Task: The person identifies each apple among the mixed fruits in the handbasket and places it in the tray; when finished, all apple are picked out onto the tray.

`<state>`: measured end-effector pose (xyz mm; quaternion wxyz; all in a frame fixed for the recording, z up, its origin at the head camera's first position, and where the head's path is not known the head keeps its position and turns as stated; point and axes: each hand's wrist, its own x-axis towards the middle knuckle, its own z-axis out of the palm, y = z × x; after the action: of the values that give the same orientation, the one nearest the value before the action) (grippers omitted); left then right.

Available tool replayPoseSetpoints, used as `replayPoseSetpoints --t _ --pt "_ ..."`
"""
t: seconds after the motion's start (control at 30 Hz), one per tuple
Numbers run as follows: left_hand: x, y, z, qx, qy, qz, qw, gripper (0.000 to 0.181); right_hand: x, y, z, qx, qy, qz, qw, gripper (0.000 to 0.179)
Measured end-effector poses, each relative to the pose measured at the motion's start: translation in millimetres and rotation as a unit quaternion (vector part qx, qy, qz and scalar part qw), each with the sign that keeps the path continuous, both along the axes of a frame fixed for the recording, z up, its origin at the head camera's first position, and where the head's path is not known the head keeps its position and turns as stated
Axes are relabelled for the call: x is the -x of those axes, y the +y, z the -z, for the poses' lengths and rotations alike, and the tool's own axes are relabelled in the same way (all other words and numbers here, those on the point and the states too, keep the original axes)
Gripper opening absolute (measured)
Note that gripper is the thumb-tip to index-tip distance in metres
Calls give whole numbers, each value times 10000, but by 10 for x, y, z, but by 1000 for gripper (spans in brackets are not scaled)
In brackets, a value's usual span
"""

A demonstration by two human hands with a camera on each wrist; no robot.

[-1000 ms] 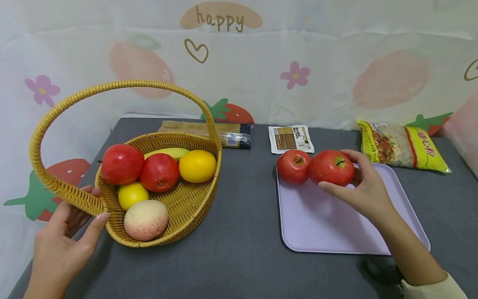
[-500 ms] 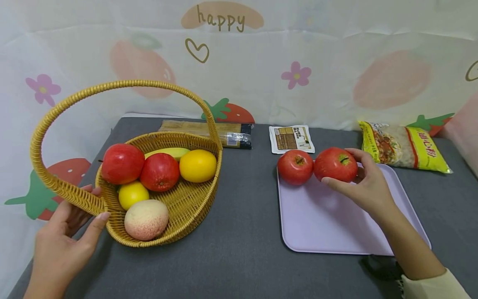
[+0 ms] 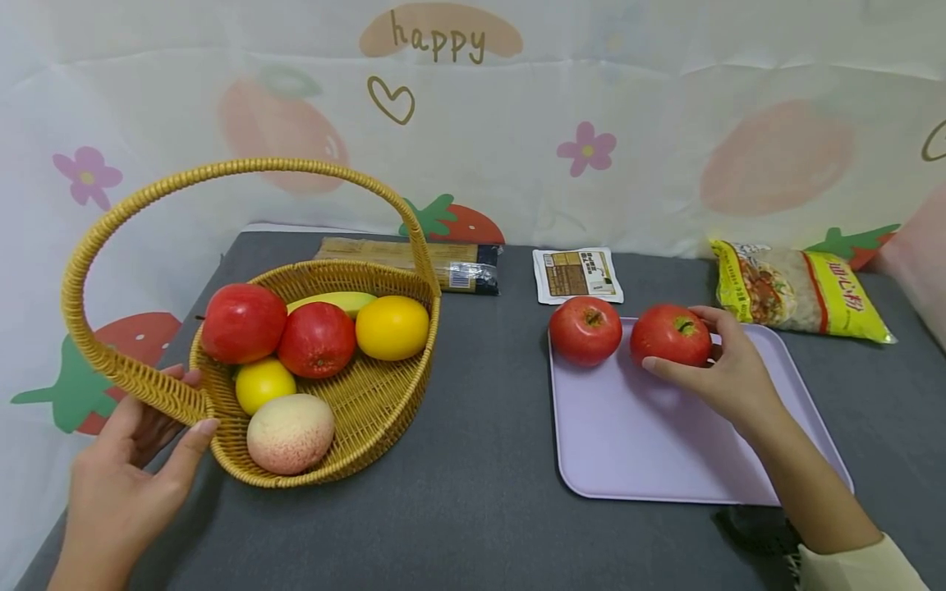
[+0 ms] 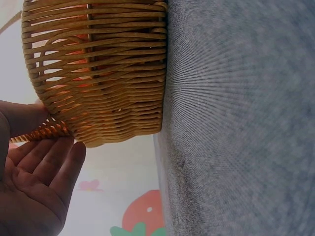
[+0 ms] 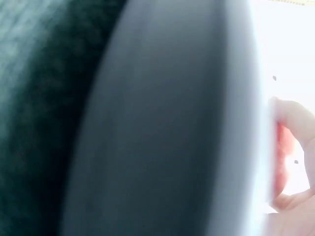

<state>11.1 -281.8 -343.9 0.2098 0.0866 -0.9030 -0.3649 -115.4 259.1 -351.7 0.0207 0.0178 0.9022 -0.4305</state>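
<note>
My left hand [image 3: 133, 472] pinches the base of the handle of a wicker basket [image 3: 377, 410], thumb on the inner side and fingers behind, as the left wrist view also shows. Inside the basket lie two red apples [image 3: 244, 323], a yellow lemon-like fruit [image 3: 392, 327], a smaller yellow fruit [image 3: 264, 386], a peach [image 3: 291, 434] and a partly hidden banana [image 3: 325, 300]. Over at the right, my right hand [image 3: 727, 377] grips a red apple [image 3: 668, 335] on the lilac tray [image 3: 665, 460]. A second red apple [image 3: 585, 330] sits at the tray's far left corner, a small gap away.
Behind the basket lies a pack of dry noodles [image 3: 451, 267]. A small white-and-brown packet [image 3: 576, 275] is behind the tray, and a yellow bag [image 3: 801, 291] lies at the back right. A printed cloth [image 3: 473, 131] hangs along the table's back edge.
My right hand has moved the apple rightward, away from the other one, and lowered it toward the tray. My left hand and the basket stay as they were.
</note>
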Motion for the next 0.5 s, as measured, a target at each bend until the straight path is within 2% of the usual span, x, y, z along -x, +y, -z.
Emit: replayPoseSetpoints --t 0.5 --pt "1 5 3 -3 86 -4 10000 64 21 -20 27 -97 59 -412 9991 90"
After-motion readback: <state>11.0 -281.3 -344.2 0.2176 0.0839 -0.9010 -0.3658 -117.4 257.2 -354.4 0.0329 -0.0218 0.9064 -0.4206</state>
